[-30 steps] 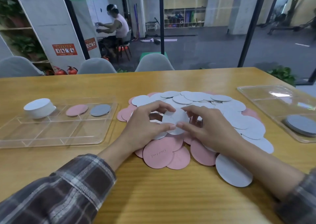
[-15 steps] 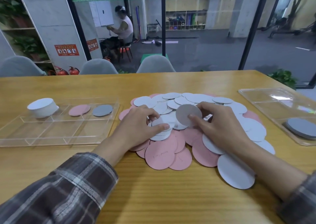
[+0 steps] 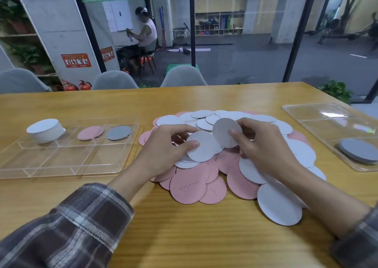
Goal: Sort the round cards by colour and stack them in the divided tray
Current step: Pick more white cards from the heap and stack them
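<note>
My left hand (image 3: 163,153) pinches a white card (image 3: 202,149) above the pile (image 3: 190,186) on the surface (image 3: 204,237); my right hand (image 3: 266,147) pinches a second card (image 3: 224,131), tilted up. The divided tray (image 3: 51,159) sits left of the pile.

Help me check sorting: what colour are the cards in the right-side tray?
Grey cards, clearest in the head view.

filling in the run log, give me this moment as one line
stage: sorting pile | left hand: pinches white card | right hand: holds pale card | left tray: white stack, pink card, grey card
</note>
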A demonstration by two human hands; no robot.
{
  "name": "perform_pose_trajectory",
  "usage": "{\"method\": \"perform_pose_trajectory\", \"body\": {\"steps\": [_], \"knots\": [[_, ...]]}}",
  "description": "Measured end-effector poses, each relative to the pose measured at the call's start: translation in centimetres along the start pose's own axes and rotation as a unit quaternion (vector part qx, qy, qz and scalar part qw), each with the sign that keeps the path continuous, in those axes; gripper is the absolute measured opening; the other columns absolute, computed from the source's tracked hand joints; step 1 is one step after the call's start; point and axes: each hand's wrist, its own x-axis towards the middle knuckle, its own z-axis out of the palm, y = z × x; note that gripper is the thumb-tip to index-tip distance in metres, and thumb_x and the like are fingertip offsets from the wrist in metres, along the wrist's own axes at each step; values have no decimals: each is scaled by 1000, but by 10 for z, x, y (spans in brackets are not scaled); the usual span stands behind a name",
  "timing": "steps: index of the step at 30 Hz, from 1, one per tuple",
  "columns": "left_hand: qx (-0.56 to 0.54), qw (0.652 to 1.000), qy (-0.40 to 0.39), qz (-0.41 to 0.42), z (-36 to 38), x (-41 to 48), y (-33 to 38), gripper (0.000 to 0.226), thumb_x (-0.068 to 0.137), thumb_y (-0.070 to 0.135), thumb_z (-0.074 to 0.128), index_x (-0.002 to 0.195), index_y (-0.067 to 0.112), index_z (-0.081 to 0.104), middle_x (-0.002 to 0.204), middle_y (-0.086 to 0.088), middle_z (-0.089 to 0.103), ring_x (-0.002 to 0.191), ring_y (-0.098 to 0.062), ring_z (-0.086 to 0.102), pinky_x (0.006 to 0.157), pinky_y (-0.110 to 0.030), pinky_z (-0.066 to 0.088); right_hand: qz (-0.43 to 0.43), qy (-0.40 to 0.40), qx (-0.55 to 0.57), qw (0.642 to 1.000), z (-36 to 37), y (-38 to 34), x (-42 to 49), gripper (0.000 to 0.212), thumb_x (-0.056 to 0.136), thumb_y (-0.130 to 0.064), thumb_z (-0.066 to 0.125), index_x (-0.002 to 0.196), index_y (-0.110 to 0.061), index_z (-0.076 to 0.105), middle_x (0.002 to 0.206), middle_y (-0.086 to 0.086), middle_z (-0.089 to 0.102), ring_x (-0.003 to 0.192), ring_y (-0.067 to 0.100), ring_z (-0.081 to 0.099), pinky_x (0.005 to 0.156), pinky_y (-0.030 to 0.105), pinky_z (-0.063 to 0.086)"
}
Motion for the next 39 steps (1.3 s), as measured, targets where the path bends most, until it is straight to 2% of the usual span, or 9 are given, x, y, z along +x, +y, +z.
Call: {"method": "perform_pose_trajectory", "body": {"steps": [7,14,19,21,24,28,33,36,39], "knots": [[-79,996,45,5,11,-4,7,28,78,14,91,101,24,79,81,-6,72,70,-9,63,70,-18,53,-13,-70,38,997,3,-6,-1,19,104,-19,54,95,-23,70,78,5,68,69,25,66,74,51,55],[-89,993,80,-3,13,-5,10,24,73,15,95,89,13,77,79,-7,70,64,-12,67,64,-19,56,-32,-100,24,994,8,-8,-3,20,104,-24,53,91,-27,68,72,-9,59,71,12,54,68,33,45],[-125,988,91,-28,19,-6,11,26,72,19,96,87,13,74,78,-8,71,67,-25,75,64,-27,62,-56,-108,26,992,9,-11,-4,14,99,-34,63,99,-22,71,82,-2,71,79,20,66,74,44,52],[-101,991,86,-8,21,-5,9,23,75,23,94,84,15,74,78,-2,72,71,-22,73,65,-25,61,-63,-99,20,993,9,-11,-5,12,95,-31,69,103,-23,72,85,-2,73,81,16,68,75,40,53],[56,995,76,35,15,-2,2,22,87,42,82,82,22,75,80,11,73,72,-4,64,68,-16,48,-61,-73,-4,995,8,-8,-4,10,93,-26,70,102,-22,72,84,-7,73,79,12,67,74,37,52],[240,969,57,-16,1,1,-14,39,82,67,71,91,29,74,88,14,68,85,-3,60,73,-28,48,-47,-28,-33,998,5,-4,-2,5,93,-22,69,98,-22,70,81,-12,70,75,10,65,72,34,52],[213,977,20,-27,1,0,-11,44,76,67,78,100,30,78,89,12,65,85,-3,58,77,-33,53,-42,-17,-57,997,4,-4,-2,5,95,-21,67,100,-22,68,79,-13,68,75,9,62,70,28,49],[178,984,7,-15,1,-1,-8,44,75,58,84,109,31,80,97,13,64,86,-4,59,78,-30,52,-42,-8,-80,996,3,-3,-2,9,96,-20,66,104,-20,68,77,-17,64,77,6,60,64,16,43],[143,990,2,2,1,-2,-5,39,77,43,88,113,31,79,101,12,66,90,-5,62,79,-22,49,-31,3,-63,998,0,-3,-1,16,97,-19,64,113,-22,66,82,-22,64,70,5,62,60,14,43]]}}
